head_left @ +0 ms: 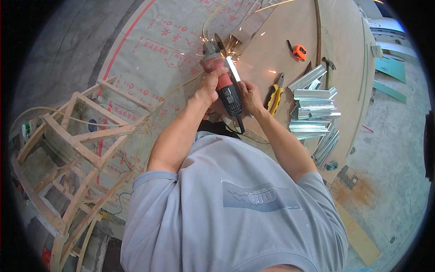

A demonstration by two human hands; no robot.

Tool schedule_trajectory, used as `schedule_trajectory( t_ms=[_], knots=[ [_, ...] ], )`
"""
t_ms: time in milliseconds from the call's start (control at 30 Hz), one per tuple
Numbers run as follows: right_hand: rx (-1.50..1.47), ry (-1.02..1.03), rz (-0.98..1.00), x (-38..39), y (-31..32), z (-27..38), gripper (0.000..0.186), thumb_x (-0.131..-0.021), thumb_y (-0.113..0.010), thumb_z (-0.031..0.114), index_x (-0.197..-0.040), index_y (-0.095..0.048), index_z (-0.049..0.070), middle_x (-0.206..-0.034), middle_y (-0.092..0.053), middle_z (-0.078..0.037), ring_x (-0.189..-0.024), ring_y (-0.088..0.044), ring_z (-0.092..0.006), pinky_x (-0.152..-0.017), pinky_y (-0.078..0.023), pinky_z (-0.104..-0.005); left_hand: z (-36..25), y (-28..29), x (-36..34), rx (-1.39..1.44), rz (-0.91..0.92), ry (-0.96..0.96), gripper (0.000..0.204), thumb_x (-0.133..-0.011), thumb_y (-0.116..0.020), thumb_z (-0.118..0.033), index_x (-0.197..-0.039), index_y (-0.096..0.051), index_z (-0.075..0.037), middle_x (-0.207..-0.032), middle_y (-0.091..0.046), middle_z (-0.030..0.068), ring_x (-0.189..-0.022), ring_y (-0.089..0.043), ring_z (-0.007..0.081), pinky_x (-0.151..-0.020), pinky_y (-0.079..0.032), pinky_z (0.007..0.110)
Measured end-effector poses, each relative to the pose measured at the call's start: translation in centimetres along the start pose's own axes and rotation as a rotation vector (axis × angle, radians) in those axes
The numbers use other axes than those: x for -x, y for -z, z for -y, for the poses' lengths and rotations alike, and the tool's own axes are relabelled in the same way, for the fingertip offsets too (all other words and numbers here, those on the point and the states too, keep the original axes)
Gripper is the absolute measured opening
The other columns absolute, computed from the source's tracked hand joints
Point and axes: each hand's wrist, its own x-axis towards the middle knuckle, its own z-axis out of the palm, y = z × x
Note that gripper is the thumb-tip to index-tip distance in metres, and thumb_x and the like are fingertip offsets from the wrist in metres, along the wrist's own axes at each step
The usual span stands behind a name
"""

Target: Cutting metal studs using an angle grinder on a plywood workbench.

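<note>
My left hand (210, 86) is wrapped round the red and black body of an angle grinder (230, 99). Its dark disc (220, 44) points away from me, and sparks fly around the disc and the grinder's head. With my right hand (250, 96) I grip a narrow, shiny metal strip or channel (233, 69), just right of the grinder. The strip's far end lies close to the disc; whether they touch is hard to make out. Yellow and black pliers (274, 95) lie on the board beside my right forearm.
Cut silvery metal channel pieces (313, 113) are heaped on the wooden board (351, 59) to the right. An orange tape measure (299, 52) and a hammer (329, 70) lie beyond them. At left stands a wooden frame (88, 136), near a yellow cord (181, 85) crossing the printed floor sheet (136, 56).
</note>
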Motion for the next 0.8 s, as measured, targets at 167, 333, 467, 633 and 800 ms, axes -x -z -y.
schedule_trajectory(
  t_ms=[167, 333, 467, 633, 800],
  knots=[
    [0.051, -0.028, 0.023, 0.6, 0.3, 1.8, 0.035, -0.100, -0.052, 0.031, -0.110, -0.068, 0.001, -0.082, -0.065, -0.019, -0.077, -0.061, -0.0248, -0.075, -0.048, -0.0374, 0.0, 0.0, 0.4, 0.004, -0.026, -0.003, 0.034, -0.078, -0.075, -0.010, -0.109, -0.060, -0.008, -0.095, -0.068, 0.0065, -0.085, -0.069, 0.0209, -0.075, -0.059, 0.039],
    [0.033, 0.007, 0.020, 0.5, 0.2, 1.2, 0.037, -0.102, -0.050, 0.030, -0.098, -0.065, -0.003, -0.076, -0.059, -0.002, -0.075, -0.051, -0.0105, -0.069, -0.045, -0.0285, -0.1, -0.3, 0.7, -0.019, -0.047, 0.033, 0.031, -0.077, -0.076, -0.010, -0.104, -0.062, -0.008, -0.092, -0.067, 0.0039, -0.081, -0.066, 0.0178, -0.074, -0.058, 0.036],
    [-0.134, -0.001, 0.066, 1.2, -0.3, 2.9, 0.035, -0.102, -0.050, 0.030, -0.104, -0.066, -0.001, -0.080, -0.063, -0.009, -0.074, -0.056, -0.0147, -0.069, -0.046, -0.0317, 0.3, -0.2, 1.2, 0.001, -0.074, 0.008, 0.033, -0.076, -0.077, -0.010, -0.105, -0.062, -0.010, -0.090, -0.065, 0.0007, -0.081, -0.064, 0.0155, -0.075, -0.056, 0.033],
    [-0.001, 0.022, 0.019, 0.5, 0.0, 0.8, 0.033, -0.104, -0.048, 0.028, -0.107, -0.064, -0.001, -0.086, -0.064, -0.002, -0.074, -0.054, -0.0096, -0.067, -0.046, -0.0278, -0.2, -1.3, 2.2, -0.014, -0.054, 0.023, 0.036, -0.076, -0.077, -0.010, -0.108, -0.061, -0.011, -0.094, -0.063, 0.0000, -0.085, -0.063, 0.0151, -0.077, -0.055, 0.034],
    [-0.198, -0.051, 0.088, -0.4, 0.0, -1.2, 0.034, -0.104, -0.049, 0.028, -0.109, -0.065, -0.002, -0.084, -0.065, -0.003, -0.075, -0.055, -0.0089, -0.068, -0.047, -0.0277, 0.5, -1.4, 2.0, -0.005, -0.068, 0.016, 0.037, -0.076, -0.077, -0.010, -0.109, -0.060, -0.011, -0.094, -0.063, 0.0002, -0.086, -0.063, 0.0158, -0.078, -0.055, 0.034]
  ],
)
